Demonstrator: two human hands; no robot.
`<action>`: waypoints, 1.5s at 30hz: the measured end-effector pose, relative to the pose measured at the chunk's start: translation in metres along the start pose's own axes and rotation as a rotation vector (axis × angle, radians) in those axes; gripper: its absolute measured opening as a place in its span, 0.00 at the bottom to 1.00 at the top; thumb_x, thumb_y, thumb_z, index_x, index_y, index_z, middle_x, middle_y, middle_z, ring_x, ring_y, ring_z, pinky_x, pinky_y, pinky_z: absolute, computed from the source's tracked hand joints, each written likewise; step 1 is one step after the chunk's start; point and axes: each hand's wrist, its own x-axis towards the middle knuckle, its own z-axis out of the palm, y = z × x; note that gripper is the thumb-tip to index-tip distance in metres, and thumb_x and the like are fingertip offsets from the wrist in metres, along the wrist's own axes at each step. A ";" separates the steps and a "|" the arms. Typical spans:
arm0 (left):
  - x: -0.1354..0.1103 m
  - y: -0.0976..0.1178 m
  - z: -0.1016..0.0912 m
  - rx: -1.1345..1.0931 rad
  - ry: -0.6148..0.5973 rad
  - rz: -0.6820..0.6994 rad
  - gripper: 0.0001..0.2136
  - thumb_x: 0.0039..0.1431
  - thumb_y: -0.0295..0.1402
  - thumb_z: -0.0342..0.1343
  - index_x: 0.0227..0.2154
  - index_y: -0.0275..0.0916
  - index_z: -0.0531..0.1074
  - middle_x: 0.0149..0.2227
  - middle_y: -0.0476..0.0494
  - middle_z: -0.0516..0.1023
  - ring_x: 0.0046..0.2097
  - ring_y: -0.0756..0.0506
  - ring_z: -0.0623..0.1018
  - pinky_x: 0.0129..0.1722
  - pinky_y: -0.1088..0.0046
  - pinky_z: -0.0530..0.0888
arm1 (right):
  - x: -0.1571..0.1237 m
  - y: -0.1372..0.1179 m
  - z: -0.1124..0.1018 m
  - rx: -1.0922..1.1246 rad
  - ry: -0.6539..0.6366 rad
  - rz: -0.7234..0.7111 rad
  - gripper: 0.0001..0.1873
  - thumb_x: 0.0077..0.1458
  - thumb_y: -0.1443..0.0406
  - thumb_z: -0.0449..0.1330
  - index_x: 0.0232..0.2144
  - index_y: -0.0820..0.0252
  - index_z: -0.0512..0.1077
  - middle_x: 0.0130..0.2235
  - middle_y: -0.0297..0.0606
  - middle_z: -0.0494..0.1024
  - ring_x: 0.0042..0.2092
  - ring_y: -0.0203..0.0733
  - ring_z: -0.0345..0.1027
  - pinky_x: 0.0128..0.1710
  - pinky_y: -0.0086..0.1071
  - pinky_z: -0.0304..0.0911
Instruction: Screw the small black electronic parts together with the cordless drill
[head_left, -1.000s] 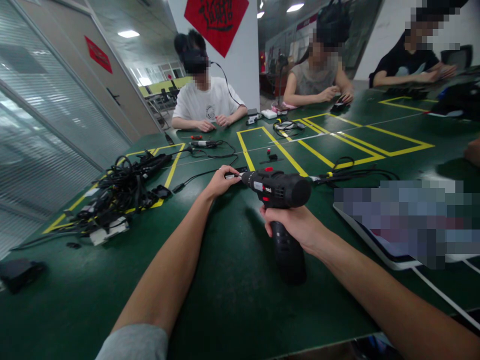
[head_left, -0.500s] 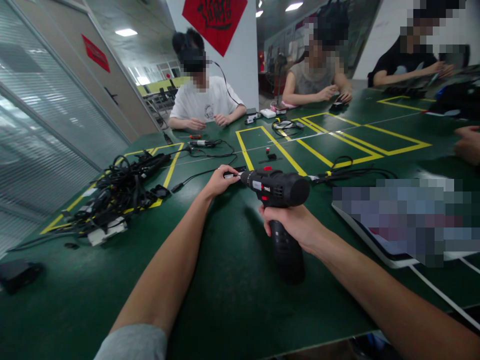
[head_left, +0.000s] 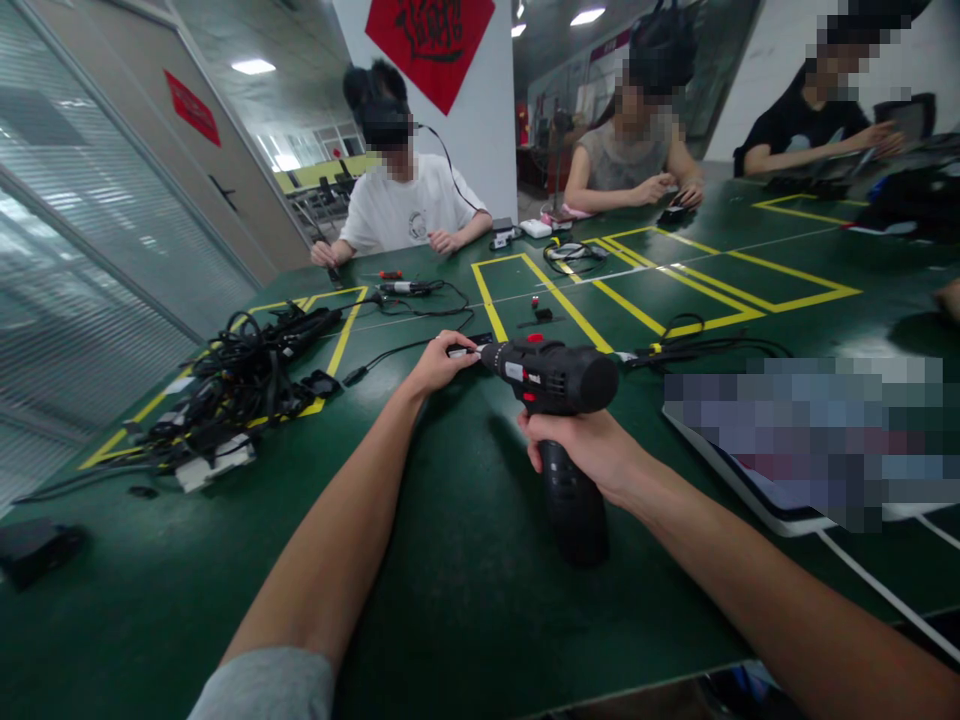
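Observation:
My right hand (head_left: pixel 577 447) grips the black handle of a cordless drill (head_left: pixel 551 378), which has red accents and stands upright above the green table (head_left: pixel 457 600). My left hand (head_left: pixel 441 364) is at the drill's front end. Its fingers pinch a small pale-and-black item (head_left: pixel 463 351) against the chuck. The fingers hide most of that item, so I cannot tell its exact kind. The drill's handle base seems to be just above or on the table; I cannot tell which.
A tangled heap of black cables (head_left: pixel 247 385) lies to the left, and a pixelated tablet (head_left: pixel 795 440) lies to the right. Yellow tape rectangles (head_left: pixel 667 280) mark the table. Several co-workers sit across it, including one in a white shirt (head_left: pixel 409 200).
The co-worker in the white shirt has reached one hand out to the far left. A hand at the right edge has drawn back. My hands and the drill stay nearly still.

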 end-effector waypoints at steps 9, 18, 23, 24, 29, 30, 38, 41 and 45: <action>0.004 -0.002 -0.002 -0.110 0.004 -0.138 0.17 0.44 0.40 0.65 0.37 0.38 0.79 0.43 0.43 0.79 0.47 0.40 0.74 0.52 0.62 0.69 | 0.010 -0.004 0.004 0.016 0.033 0.001 0.03 0.39 0.68 0.60 0.23 0.61 0.70 0.17 0.34 0.70 0.20 0.37 0.63 0.21 0.30 0.57; 0.010 -0.012 -0.004 -0.252 -0.012 -0.215 0.18 0.42 0.39 0.66 0.37 0.36 0.79 0.36 0.44 0.80 0.38 0.45 0.74 0.46 0.66 0.70 | 0.023 -0.035 0.024 -0.002 0.050 0.027 0.05 0.38 0.72 0.59 0.18 0.60 0.66 0.13 0.33 0.67 0.18 0.39 0.64 0.19 0.31 0.58; 0.011 -0.017 -0.005 -0.222 0.006 -0.198 0.18 0.43 0.40 0.65 0.37 0.36 0.79 0.36 0.44 0.80 0.38 0.46 0.75 0.45 0.67 0.71 | 0.025 -0.032 0.023 -0.006 0.048 0.020 0.05 0.38 0.72 0.59 0.19 0.60 0.66 0.13 0.33 0.67 0.17 0.38 0.63 0.18 0.30 0.57; 0.011 -0.018 -0.005 -0.215 0.007 -0.192 0.18 0.43 0.40 0.65 0.38 0.36 0.79 0.37 0.44 0.80 0.38 0.46 0.75 0.46 0.67 0.71 | 0.025 -0.028 0.022 -0.013 0.052 0.021 0.05 0.39 0.72 0.59 0.18 0.60 0.66 0.13 0.34 0.67 0.17 0.37 0.62 0.18 0.29 0.57; 0.011 -0.016 -0.005 -0.201 0.000 -0.193 0.21 0.42 0.40 0.66 0.40 0.36 0.79 0.39 0.44 0.80 0.39 0.45 0.75 0.46 0.68 0.71 | 0.026 -0.013 0.015 -0.004 0.027 0.000 0.04 0.39 0.72 0.60 0.20 0.60 0.67 0.14 0.33 0.68 0.18 0.37 0.63 0.19 0.29 0.57; 0.011 -0.014 -0.006 -0.196 -0.004 -0.198 0.21 0.42 0.40 0.66 0.40 0.36 0.78 0.40 0.44 0.80 0.39 0.45 0.75 0.46 0.68 0.71 | 0.027 -0.012 0.014 0.014 0.024 -0.007 0.05 0.39 0.72 0.60 0.21 0.60 0.67 0.15 0.32 0.68 0.18 0.37 0.64 0.19 0.29 0.57; 0.008 -0.009 -0.010 -0.209 -0.050 -0.202 0.22 0.41 0.38 0.67 0.43 0.37 0.77 0.40 0.44 0.80 0.39 0.46 0.75 0.47 0.67 0.71 | 0.025 -0.009 0.009 0.042 0.013 -0.006 0.03 0.40 0.71 0.59 0.22 0.61 0.69 0.16 0.33 0.69 0.19 0.37 0.63 0.21 0.29 0.58; 0.007 -0.011 -0.010 -0.218 -0.059 -0.189 0.23 0.41 0.40 0.67 0.42 0.37 0.78 0.39 0.44 0.80 0.40 0.45 0.76 0.47 0.66 0.71 | 0.022 -0.009 0.010 0.024 0.006 -0.016 0.03 0.41 0.71 0.60 0.23 0.61 0.69 0.16 0.34 0.69 0.19 0.37 0.64 0.21 0.30 0.57; 0.007 -0.013 -0.011 -0.237 -0.043 -0.197 0.23 0.39 0.41 0.68 0.41 0.36 0.79 0.38 0.42 0.80 0.40 0.44 0.76 0.48 0.64 0.71 | 0.021 -0.010 0.010 0.019 0.009 -0.013 0.03 0.41 0.71 0.60 0.23 0.61 0.69 0.16 0.34 0.70 0.19 0.37 0.64 0.21 0.30 0.58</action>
